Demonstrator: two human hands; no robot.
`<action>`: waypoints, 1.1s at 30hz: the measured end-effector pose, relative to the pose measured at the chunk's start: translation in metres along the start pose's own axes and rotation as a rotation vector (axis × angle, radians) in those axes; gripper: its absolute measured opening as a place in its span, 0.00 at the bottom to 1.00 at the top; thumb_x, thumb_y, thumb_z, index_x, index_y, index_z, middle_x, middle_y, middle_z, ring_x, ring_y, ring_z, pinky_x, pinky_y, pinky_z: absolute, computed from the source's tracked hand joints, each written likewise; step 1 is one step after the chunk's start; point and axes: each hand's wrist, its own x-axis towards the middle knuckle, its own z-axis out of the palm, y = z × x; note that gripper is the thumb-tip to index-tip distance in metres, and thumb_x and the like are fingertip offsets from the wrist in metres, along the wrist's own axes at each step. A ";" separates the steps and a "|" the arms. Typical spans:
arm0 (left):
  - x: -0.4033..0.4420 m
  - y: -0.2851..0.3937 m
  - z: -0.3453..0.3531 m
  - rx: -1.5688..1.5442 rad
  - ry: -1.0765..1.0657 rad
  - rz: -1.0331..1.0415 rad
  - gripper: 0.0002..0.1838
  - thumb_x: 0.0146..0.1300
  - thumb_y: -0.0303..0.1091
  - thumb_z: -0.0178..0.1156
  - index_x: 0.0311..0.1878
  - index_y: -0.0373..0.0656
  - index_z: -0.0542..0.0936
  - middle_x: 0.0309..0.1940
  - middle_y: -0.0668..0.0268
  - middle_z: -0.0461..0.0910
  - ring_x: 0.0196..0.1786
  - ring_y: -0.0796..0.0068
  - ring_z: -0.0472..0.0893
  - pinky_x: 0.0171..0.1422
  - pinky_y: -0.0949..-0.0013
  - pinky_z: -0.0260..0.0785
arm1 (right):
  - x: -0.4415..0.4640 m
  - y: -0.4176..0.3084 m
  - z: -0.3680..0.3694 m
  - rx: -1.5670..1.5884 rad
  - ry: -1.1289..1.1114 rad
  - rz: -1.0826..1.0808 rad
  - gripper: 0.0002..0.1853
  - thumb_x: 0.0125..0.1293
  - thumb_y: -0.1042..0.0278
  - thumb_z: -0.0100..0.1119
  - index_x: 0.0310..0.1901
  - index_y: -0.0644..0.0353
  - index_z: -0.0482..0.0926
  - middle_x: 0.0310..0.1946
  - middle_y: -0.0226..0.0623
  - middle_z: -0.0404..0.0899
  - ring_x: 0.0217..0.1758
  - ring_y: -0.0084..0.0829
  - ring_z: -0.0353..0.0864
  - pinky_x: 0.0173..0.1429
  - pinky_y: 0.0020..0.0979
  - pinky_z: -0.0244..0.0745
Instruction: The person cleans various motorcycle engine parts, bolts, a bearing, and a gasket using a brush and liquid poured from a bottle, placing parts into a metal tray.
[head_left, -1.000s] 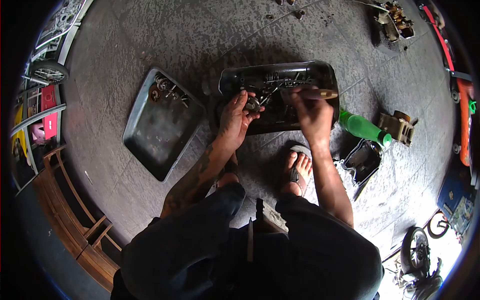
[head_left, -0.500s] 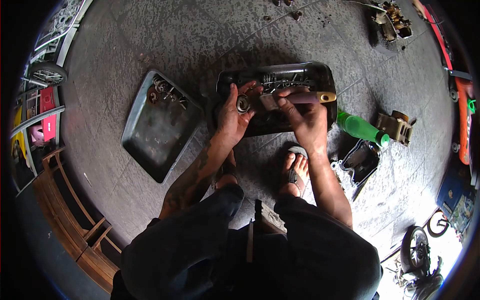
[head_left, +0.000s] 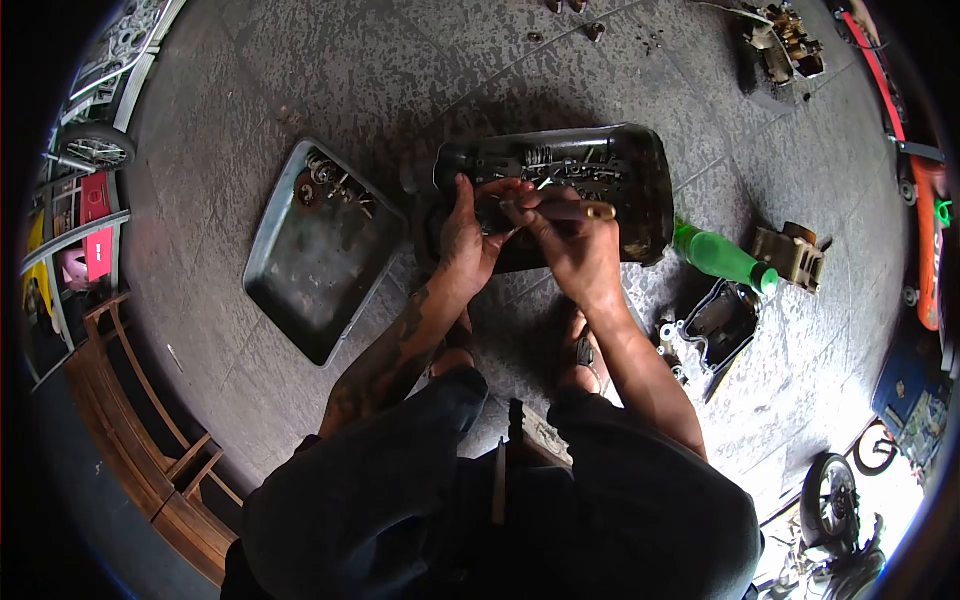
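My left hand [head_left: 468, 248] is closed around a small round metal part [head_left: 490, 213], now dark and mostly covered by fingers and brush. In my right hand [head_left: 583, 258] is a paintbrush [head_left: 577, 210] with a dark purplish handle and a yellowish end, gripped near its head. The brush head points left and meets the part, though the exact contact is hard to make out. Both hands are over the near side of a black tray [head_left: 661, 215]. Inside it lie a coil spring [head_left: 538, 157] and several small metal pieces.
A second grey tray [head_left: 325, 345] with a few parts stands to the left. On the right lie a green bottle [head_left: 722, 256], an engine block piece [head_left: 790, 252] and a cover with gasket edge [head_left: 722, 322]. Another engine part [head_left: 780, 50] sits far right.
My right hand has moved left with the paintbrush, bringing its head onto the round part. The left hand has turned slightly, so the part's ring face shows less.
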 end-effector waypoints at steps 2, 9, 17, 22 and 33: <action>0.003 -0.004 -0.014 0.040 -0.042 0.013 0.36 0.72 0.65 0.34 0.52 0.40 0.78 0.47 0.62 0.82 0.51 0.72 0.81 0.57 0.66 0.73 | 0.005 0.002 -0.002 -0.120 0.006 0.037 0.03 0.62 0.75 0.64 0.35 0.65 0.82 0.40 0.36 0.85 0.40 0.37 0.86 0.43 0.31 0.80; -0.003 0.000 -0.002 -0.029 -0.054 -0.018 0.33 0.73 0.63 0.35 0.54 0.41 0.75 0.48 0.61 0.82 0.52 0.70 0.81 0.59 0.64 0.72 | -0.004 -0.011 0.005 0.026 -0.018 -0.050 0.03 0.62 0.78 0.63 0.37 0.66 0.82 0.39 0.37 0.85 0.38 0.34 0.87 0.41 0.30 0.81; -0.006 -0.006 -0.008 0.004 0.034 0.015 0.30 0.75 0.58 0.36 0.55 0.39 0.74 0.50 0.58 0.81 0.55 0.66 0.81 0.62 0.56 0.74 | -0.001 -0.008 -0.005 -0.076 0.049 0.041 0.04 0.63 0.76 0.63 0.38 0.66 0.82 0.38 0.37 0.85 0.38 0.34 0.87 0.41 0.29 0.79; 0.001 -0.005 -0.015 -0.129 -0.103 0.011 0.29 0.76 0.56 0.36 0.57 0.39 0.73 0.52 0.58 0.80 0.55 0.63 0.80 0.60 0.58 0.75 | -0.003 -0.011 -0.002 0.122 0.009 0.064 0.03 0.62 0.78 0.64 0.37 0.66 0.82 0.41 0.36 0.84 0.43 0.30 0.84 0.48 0.28 0.77; 0.003 0.004 -0.009 -0.144 -0.106 0.002 0.34 0.74 0.61 0.34 0.63 0.40 0.69 0.60 0.57 0.76 0.61 0.66 0.77 0.62 0.63 0.72 | 0.000 -0.004 -0.008 0.109 0.048 0.083 0.05 0.62 0.76 0.65 0.38 0.65 0.81 0.35 0.37 0.86 0.42 0.28 0.87 0.46 0.28 0.79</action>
